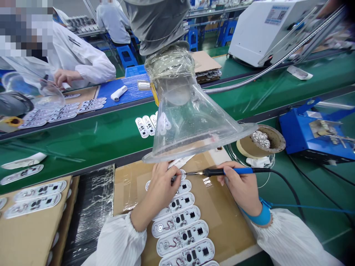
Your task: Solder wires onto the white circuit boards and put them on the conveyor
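My right hand [240,184] is closed round a blue-handled soldering iron [222,171], its tip pointing left at the top board of a column of white oval circuit boards [181,231]. The boards lie on a brown cardboard sheet [219,214]. My left hand [162,184] rests on the upper boards with its fingers curled in a pinch near the iron's tip; what it pinches is too small to name. A clear plastic fume funnel [188,114] hangs just above both hands.
A green conveyor belt [97,136] runs across, carrying a few boards [145,127]. A solder-tip cleaner dish [264,140] and a blue soldering station [310,133] stand at right. More boards on cardboard [36,195] lie at left. A co-worker in white [80,59] sits opposite.
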Available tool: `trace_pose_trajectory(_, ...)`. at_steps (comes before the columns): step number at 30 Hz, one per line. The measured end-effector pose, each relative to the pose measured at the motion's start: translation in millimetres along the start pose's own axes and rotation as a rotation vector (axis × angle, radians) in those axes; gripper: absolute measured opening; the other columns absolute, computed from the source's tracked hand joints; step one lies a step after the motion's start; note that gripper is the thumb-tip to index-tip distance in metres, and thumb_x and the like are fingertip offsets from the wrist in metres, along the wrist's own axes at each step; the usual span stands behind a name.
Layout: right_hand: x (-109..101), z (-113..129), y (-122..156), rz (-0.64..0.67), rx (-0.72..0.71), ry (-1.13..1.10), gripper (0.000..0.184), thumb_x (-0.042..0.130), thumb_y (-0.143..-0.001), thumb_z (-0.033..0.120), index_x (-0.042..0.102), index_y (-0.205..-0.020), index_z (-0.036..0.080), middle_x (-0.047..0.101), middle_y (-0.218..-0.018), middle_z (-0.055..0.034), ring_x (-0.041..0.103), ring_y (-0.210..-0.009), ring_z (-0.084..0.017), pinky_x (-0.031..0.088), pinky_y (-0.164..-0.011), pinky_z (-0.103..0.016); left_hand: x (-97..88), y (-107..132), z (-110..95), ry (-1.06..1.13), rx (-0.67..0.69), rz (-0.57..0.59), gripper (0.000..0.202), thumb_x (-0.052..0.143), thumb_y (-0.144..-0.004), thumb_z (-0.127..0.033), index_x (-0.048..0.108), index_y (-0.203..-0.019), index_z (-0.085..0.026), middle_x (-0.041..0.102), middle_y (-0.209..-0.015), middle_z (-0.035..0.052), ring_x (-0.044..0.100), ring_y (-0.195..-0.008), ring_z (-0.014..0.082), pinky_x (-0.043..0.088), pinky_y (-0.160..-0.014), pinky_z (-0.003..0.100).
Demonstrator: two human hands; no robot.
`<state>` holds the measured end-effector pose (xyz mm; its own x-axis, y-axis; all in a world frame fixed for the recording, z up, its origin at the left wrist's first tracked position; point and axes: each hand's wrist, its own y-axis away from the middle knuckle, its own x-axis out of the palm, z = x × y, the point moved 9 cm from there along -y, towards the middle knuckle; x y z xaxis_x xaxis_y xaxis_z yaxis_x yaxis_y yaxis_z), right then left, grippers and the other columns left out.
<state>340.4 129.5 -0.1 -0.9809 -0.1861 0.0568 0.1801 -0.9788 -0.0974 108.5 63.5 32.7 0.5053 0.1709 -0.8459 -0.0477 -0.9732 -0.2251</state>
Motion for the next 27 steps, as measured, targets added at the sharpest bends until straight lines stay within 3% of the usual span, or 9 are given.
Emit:
trace_pose_trajectory(23,-15.2,-3.8,-5.8,-0.104,0.066,-0.278,0.021,0.067,-0.1,0.034,0.081,-0.09,0.022,0.066,-0.059,-0.0016,0.06,-0.053,-0.015,0.048,-0.053,-0.027,0.4,2.9,1.5,-0.036,0.0,-0.004,0.014,0.059,-0.099,-0.016,0.066,-0.088,-0.021,0.064,-0.132,0.0133,0.061,-0.122,0.0328,0.053,-0.098,0.053)
trace_pose_trajectory(27,-20.3,-8.4,-6.9,-0.128,0.104,-0.316,0.019,0.068,-0.099,0.034,0.081,-0.09,0.022,0.066,-0.06,-0.0023,0.061,-0.055,-0.016,0.048,-0.053,-0.026,1.1,4.4,2.5,-0.067,-0.021,0.013,0.015,0.06,-0.098,-0.017,0.068,-0.087,-0.024,0.068,-0.11,0.01,0.066,-0.105,0.0293,0.056,-0.087,0.047)
